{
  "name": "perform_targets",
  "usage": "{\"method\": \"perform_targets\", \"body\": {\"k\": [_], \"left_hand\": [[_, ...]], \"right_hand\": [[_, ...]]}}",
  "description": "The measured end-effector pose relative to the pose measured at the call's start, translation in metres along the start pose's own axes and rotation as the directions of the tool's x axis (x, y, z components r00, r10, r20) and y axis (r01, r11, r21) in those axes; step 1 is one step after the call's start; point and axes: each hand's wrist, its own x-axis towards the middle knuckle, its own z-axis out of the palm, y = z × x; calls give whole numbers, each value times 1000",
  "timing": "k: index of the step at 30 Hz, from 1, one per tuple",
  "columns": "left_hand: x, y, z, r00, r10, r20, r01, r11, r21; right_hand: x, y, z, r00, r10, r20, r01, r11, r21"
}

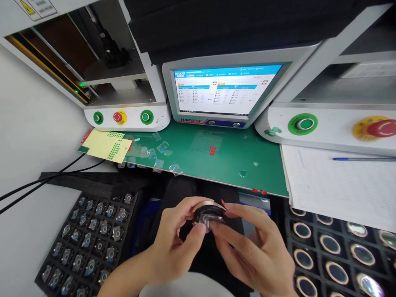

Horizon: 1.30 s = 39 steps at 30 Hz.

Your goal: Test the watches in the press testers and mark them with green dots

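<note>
At the lower middle, in front of the bench edge, a round black part with a gold-coloured rim point(209, 210) is held between both hands. My left hand point(176, 239) grips its left side, with the thumb across its lower face. My right hand point(253, 247) has fingers pressed on its lower right, where clear film shows. A small red tab point(224, 203) sticks up at the right of the rim, by my right fingertips.
A foam tray of small black parts point(87, 239) lies left, another of gold-rimmed discs point(330, 244) right. The green bench point(198, 169) carries film scraps, red stickers and yellow sheets point(107, 145). Behind stand a monitor point(224, 90) and machines with buttons. Papers point(337, 181) and a blue pen point(361, 159) lie right.
</note>
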Motion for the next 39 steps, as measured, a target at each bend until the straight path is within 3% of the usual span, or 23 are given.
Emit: {"method": "perform_targets", "body": {"k": [8, 11, 17, 22, 30, 39], "left_hand": [[0, 3, 5, 994, -108, -10, 108, 994, -9], [1, 4, 6, 998, -57, -14, 58, 995, 85], [1, 7, 7, 995, 94, -27, -83, 955, 286], [1, 8, 7, 984, 175, -20, -154, 912, 381], [0, 11, 8, 987, 158, 25, -154, 895, 418], [-2, 7, 8, 988, 156, 12, -148, 906, 397]], "right_hand": [[0, 0, -14, 998, 46, 31, -46, 999, -16], [-1, -1, -20, 995, 54, 81, -49, 996, -68], [-8, -3, -15, 988, 157, 2, -156, 985, -74], [-7, -4, -17, 989, 140, 53, -134, 987, -93], [-3, -10, -25, 978, 128, 164, -117, 990, -73], [-3, -11, -23, 977, 154, 147, -142, 986, -91]]}}
